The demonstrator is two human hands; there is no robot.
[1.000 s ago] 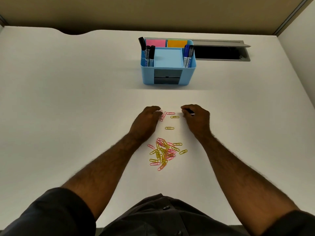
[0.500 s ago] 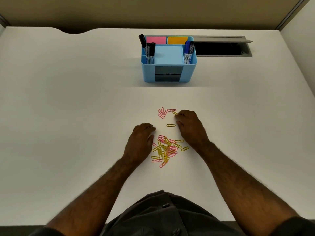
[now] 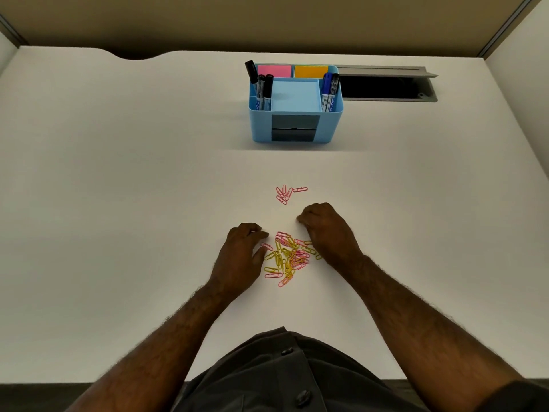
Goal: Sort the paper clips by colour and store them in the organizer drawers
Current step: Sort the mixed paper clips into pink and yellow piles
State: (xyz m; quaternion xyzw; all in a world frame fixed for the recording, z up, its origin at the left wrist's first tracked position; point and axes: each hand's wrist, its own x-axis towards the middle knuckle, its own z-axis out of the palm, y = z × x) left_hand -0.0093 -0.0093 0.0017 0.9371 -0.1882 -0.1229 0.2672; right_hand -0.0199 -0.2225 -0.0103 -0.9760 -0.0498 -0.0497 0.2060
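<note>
white desk (image 3: pixel 118 203) fills the frame. blue organizer (image 3: pixel 297 126) upper centre, drawers closed. left hand (image 3: pixel 242 257) and right hand (image 3: pixel 328 230), fingers curled, grasp unclear, flank the mixed clip pile (image 3: pixel 286 258) at centre. pink clips (image 3: pixel 286 194) just above.

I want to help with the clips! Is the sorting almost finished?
Not nearly. Done: a few pink clips lie apart, up toward the blue organizer. In hand: the left hand and right hand sit either side of the mixed pile, fingers curled; what they hold is hidden. Left: most pink and yellow clips are still tangled together, and both drawers look shut.
</note>
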